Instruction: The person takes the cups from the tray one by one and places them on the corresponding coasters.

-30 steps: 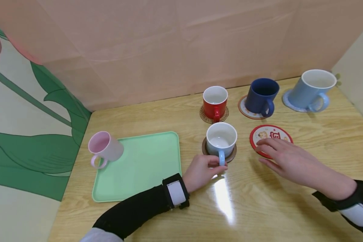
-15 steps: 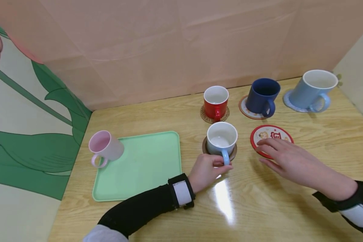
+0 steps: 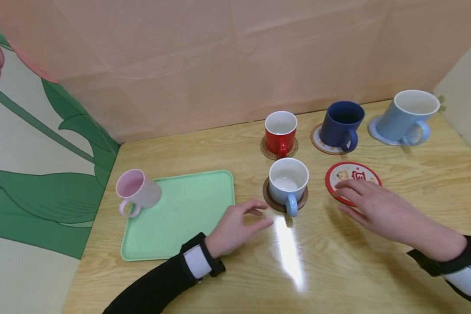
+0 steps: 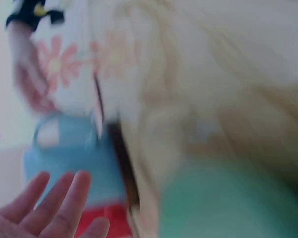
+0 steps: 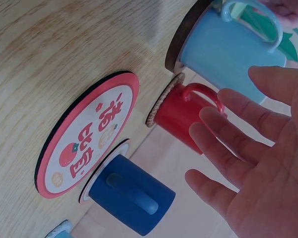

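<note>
A light blue mug [image 3: 287, 183] with a white inside stands upright on a brown round coaster [image 3: 272, 204], its handle toward the front. My left hand [image 3: 235, 226] is apart from it on the left, over the tray's right edge, fingers loosely spread and holding nothing. In the left wrist view that mug [image 4: 74, 168] is blurred beyond the fingers. My right hand [image 3: 370, 209] hovers by a red-rimmed coaster [image 3: 347, 168] with printed characters, covering part of it in the head view. The right wrist view shows its fingers relaxed, nothing between them, near the coaster [image 5: 97, 129].
A pink mug [image 3: 141, 192] overlaps the left edge of a green tray [image 3: 180, 218]. Along the back stand a red mug [image 3: 279, 141], a dark blue mug [image 3: 335, 128] and a larger light blue mug [image 3: 402, 120], each on a coaster. Behind them hangs a pinkish cloth [image 3: 180, 69].
My left hand has let go of the light blue mug's handle and moved left. Earlier the handle was turned slightly rightward. The right hand has stayed in place.
</note>
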`<state>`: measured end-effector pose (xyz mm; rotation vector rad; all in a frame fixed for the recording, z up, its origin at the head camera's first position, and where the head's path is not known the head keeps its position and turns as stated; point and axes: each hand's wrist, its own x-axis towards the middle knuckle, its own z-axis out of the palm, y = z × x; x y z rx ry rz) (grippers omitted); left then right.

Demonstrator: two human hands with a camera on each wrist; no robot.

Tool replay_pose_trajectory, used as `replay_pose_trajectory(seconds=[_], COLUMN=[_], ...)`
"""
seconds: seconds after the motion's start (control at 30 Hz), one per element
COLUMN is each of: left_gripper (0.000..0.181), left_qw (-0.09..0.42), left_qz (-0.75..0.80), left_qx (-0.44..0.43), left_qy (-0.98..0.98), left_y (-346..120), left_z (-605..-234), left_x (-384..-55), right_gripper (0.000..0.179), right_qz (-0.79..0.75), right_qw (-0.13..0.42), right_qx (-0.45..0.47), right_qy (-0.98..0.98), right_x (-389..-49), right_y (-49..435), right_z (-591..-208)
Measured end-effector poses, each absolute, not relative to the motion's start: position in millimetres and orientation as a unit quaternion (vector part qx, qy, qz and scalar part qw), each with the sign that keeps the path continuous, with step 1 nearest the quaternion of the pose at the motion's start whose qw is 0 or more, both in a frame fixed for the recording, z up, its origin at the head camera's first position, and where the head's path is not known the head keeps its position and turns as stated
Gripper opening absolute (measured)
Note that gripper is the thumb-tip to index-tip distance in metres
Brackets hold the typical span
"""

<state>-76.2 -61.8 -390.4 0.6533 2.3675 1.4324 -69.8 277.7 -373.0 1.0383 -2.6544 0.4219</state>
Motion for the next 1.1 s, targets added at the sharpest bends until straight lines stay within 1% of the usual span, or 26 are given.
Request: replay_pose_trajectory(seconds=[0.07,0.17,0.3,0.43,0.53,0.6,0.7,0.77,0.83,0.97,1.1], left_gripper=[0.038,0.037,0.034,0.031,0.03,0.031,0.032,0.032,0.026,0.009,0.017], left_qw=[0.122,0.062,-0.056,-0.18,-0.25,-0.285,-0.295,-0.283,-0.262,-0.227,-0.195], left_qz=[0.495,0.501,0.508,0.456,0.424,0.429,0.484,0.521,0.576,0.659,0.687], left_qx=[0.226,0.203,0.15,0.1,0.059,0.016,-0.076,-0.135,-0.174,-0.208,-0.221], left_qy=[0.83,0.839,0.846,0.866,0.868,0.857,0.82,0.794,0.755,0.686,0.664], left_y=[-85,-120,-166,-208,-234,-249,-268,-277,-284,-290,-294], left_z=[-386,-381,-375,-371,-372,-374,-380,-384,-390,-398,-401], left_x=[-76,-77,-80,-79,-79,-80,-81,-81,-81,-81,-86], right_gripper=[0.065,0.063,0.062,0.061,0.062,0.064,0.067,0.068,0.068,0.066,0.066], right_qz=[0.147,0.15,0.152,0.152,0.152,0.151,0.146,0.143,0.145,0.15,0.146], right_qw=[0.132,0.138,0.144,0.143,0.143,0.142,0.137,0.131,0.131,0.132,0.132], right_qx=[0.358,0.36,0.362,0.362,0.361,0.358,0.352,0.348,0.351,0.356,0.354], right_qy=[-0.912,-0.91,-0.908,-0.909,-0.909,-0.91,-0.914,-0.917,-0.916,-0.913,-0.914], right_x=[-70,-71,-71,-71,-70,-69,-68,-67,-68,-70,-69], right_y=[278,278,277,276,276,278,279,280,280,280,280], right_z=[-373,-373,-374,-374,-373,-373,-373,-373,-373,-374,-373])
